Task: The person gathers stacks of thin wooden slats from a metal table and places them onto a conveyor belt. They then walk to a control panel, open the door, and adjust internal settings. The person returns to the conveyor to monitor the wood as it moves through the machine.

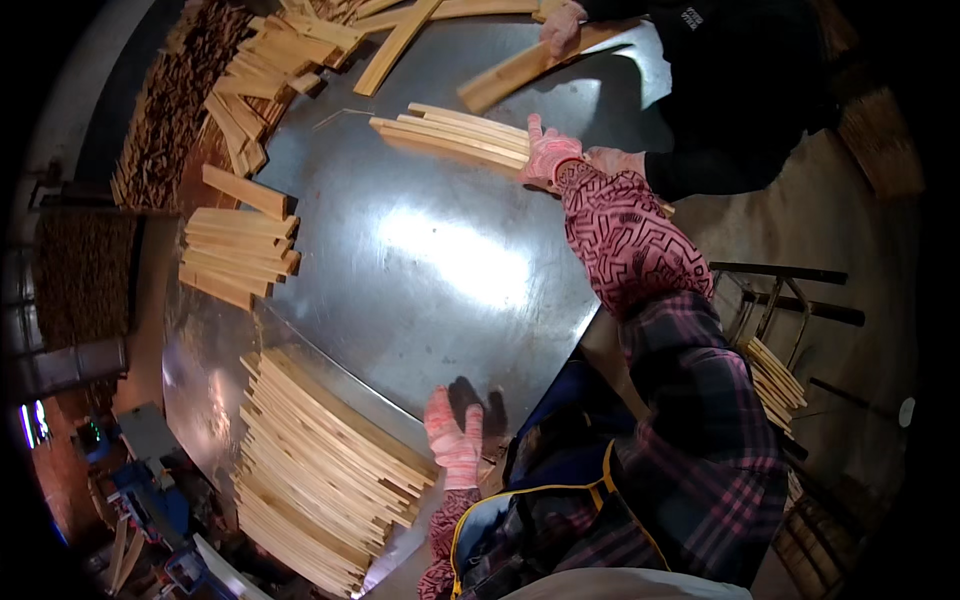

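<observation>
- The right hand [549, 152], in a pink knitted glove with a patterned pink sleeve, reaches across the table and closes its fingers over the near end of a small bundle of pale, thin wooden slats [455, 135].
- That bundle lies flat on the shiny round sheet-metal tabletop [440, 270], towards its far side, its slats side by side and running leftward from the hand.
- Just beside the right hand, a co-worker's bare hand [612, 160] on a black sleeve rests at the same end of the bundle.
- The left hand [455, 437], gloved alike, lies open, fingers spread and flat, on the near rim of the tabletop, grasping nothing.
- Just left of it sits a tall stack of long pale wooden slats [325, 470], fanned slightly along the near-left edge.
- Farther left lies a smaller pile of short pale boards [238, 255].
- At the far rim, the co-worker's other hand [562, 25] presses on a wider pale wooden plank [520, 68].
</observation>
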`<state>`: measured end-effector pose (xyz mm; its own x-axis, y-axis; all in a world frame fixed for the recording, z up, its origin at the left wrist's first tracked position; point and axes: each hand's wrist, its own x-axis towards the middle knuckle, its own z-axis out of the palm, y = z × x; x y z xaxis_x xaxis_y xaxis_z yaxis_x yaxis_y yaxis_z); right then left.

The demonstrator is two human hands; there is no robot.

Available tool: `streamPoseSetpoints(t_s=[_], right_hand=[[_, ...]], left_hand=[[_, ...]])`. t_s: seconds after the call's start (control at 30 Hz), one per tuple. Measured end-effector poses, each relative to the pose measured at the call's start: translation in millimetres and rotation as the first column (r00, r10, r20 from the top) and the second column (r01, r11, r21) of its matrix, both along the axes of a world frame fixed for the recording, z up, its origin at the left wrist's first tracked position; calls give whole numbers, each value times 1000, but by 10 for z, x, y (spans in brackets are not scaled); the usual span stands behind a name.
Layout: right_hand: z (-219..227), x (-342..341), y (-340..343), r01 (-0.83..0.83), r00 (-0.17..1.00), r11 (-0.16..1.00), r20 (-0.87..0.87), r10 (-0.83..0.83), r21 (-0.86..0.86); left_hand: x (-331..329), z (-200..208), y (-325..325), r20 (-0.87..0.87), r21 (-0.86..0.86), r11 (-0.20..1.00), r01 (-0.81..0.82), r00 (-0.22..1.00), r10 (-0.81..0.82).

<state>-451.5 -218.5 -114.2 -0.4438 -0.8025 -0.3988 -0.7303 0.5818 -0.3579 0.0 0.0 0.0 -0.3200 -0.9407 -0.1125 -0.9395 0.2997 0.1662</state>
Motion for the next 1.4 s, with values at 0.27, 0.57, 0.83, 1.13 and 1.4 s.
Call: streamPoseSetpoints(t_s=[0.27,0.57,0.83,1.13,1.4], right_hand=[[-194,-1006,875,-140,982,972,152,112,188],[528,602,1223,-248,735,965,666,128,89],[796,1076,1158,208,75,920,932,-353,332],[-364,862,1795,-240,661,923,645,383,-301],[-239,740,1960,-88,466,996,882,67,-29]], left_hand=[[-1681,-890,425,-483,180,983,42,874,51],[-2018,-320,298,-142,982,156,107,-128,982],[-1916,103,-404,-514,838,531,-126,148,845],[-1502,-777,246,-348,917,395,-56,370,861],[-1381,-1359,424,-428,868,472,-154,250,869]])
